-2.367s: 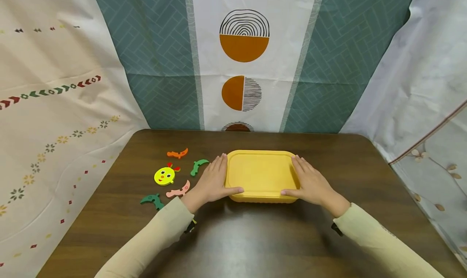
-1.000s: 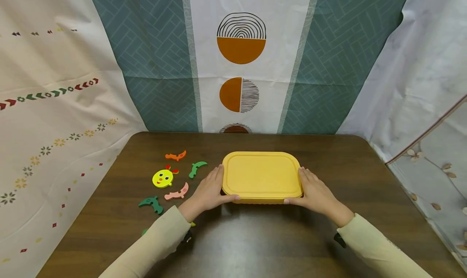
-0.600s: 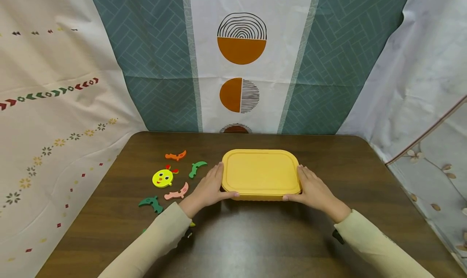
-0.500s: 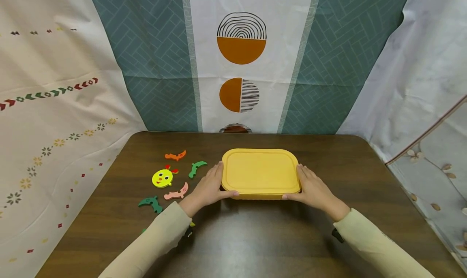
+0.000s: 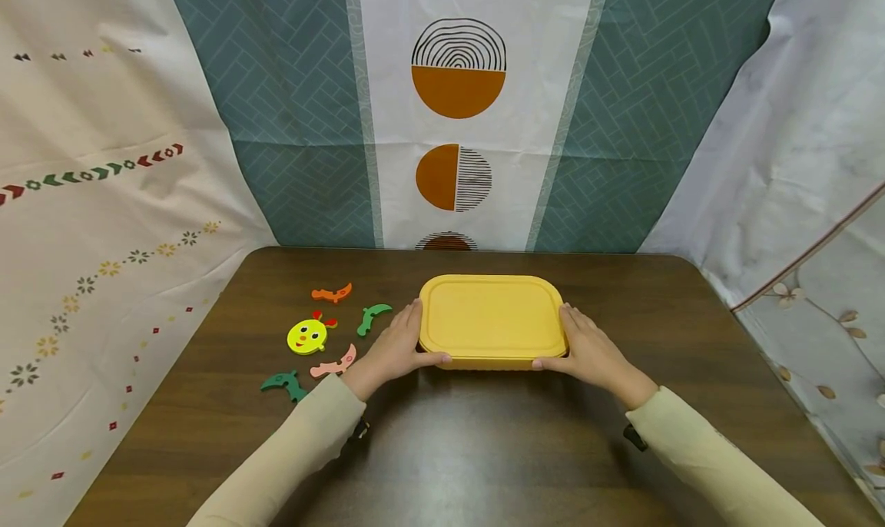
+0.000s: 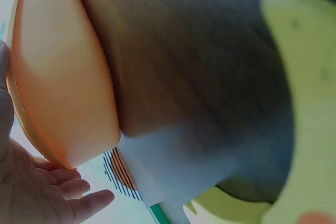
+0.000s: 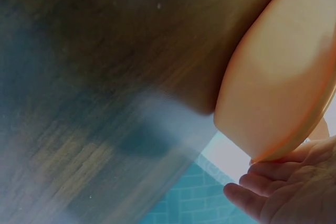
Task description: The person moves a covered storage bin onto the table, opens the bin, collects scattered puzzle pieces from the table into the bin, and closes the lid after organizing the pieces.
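A yellow plastic box [image 5: 494,316] with rounded corners and a flat lid sits on the table, long side toward me. My left hand [image 5: 397,348] lies along its left end, thumb at the front corner. Mirroring it, my right hand [image 5: 596,350] touches the right end with the thumb on the front edge. Fairly straight fingers of the left hand [image 6: 42,187] meet the rim from outside in the left wrist view. In the right wrist view, the right hand [image 7: 294,182] also has extended fingers by the rim of the box [image 7: 268,87].
Left of the box lie a yellow smiling face piece [image 5: 307,336] and crescent-shaped pieces: orange [image 5: 332,293], green [image 5: 372,319], pink [image 5: 335,361] and dark green [image 5: 286,386]. A yellow-green curved piece [image 6: 310,87] is close to the left wrist camera. Patterned curtains [image 5: 304,112] hang behind the brown table [image 5: 470,465].
The box has slid a little toward the far edge of the table, with both hands moving along at its ends. The loose pieces on the left stay in place.
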`<act>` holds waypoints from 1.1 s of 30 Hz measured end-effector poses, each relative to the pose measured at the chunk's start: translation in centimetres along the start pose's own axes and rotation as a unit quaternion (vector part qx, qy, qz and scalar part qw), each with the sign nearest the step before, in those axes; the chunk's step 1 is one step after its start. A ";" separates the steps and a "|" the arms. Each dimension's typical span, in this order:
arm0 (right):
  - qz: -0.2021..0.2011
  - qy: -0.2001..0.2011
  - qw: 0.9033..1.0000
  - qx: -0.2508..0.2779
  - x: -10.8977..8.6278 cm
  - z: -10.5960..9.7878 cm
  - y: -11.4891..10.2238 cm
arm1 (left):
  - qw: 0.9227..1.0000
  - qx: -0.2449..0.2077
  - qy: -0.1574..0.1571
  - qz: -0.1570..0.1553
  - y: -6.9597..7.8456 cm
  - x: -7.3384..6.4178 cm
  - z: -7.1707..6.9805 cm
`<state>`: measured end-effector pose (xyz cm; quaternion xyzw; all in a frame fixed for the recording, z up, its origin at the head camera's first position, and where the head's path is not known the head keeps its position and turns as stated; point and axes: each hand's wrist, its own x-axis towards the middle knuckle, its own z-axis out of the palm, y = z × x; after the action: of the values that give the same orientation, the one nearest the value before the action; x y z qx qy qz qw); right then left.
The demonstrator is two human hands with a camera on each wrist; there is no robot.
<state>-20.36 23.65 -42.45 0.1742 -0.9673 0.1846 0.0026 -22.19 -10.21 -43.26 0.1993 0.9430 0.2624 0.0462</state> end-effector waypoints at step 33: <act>0.019 -0.016 0.998 0.049 2.0 0.3 0.7 | 0.998 -0.052 -0.021 -0.015 -0.6 1.8 -0.7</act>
<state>-22.45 23.43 -42.83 0.1589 -0.9600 0.2293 -0.0251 -24.16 -10.32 -43.00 0.1875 0.9300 0.3059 0.0802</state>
